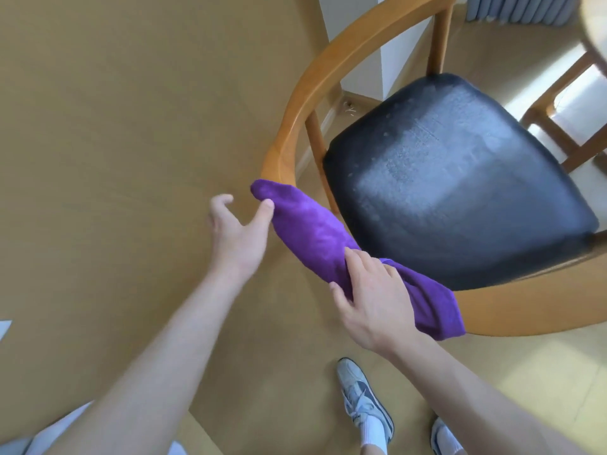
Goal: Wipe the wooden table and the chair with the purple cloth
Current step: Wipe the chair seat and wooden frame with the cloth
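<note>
**Purple cloth draped over the chair's curved rail, both hands at it**

The purple cloth (pixel 315 231) is a soft, napped fabric of even violet colour, bunched into a long roll. It lies wrapped over the curved wooden rail of the chair (pixel 331 60), running from the rail's near end down along its lower sweep. No label, tag or printing is visible on the cloth.

The right hand (pixel 371 300) lies on top of the cloth's lower half, fingers curled over the fabric and gripping it against the rail. The left hand (pixel 236 228) is at the cloth's upper end, palm turned up, fingers loosely bent; the thumb tip touches the cloth's edge, and the remaining fingers stand apart from it, holding nothing.

The chair has a honey-coloured wooden frame and a black padded seat (pixel 460 185), which shows a pale, dull, speckled patch across its middle. The chair stands on a tan floor (pixel 115 126).

Two grey and white trainers (pixel 364 395) with white socks show at the bottom edge. No readable brand or writing appears on the shoes, the chair or elsewhere
</note>
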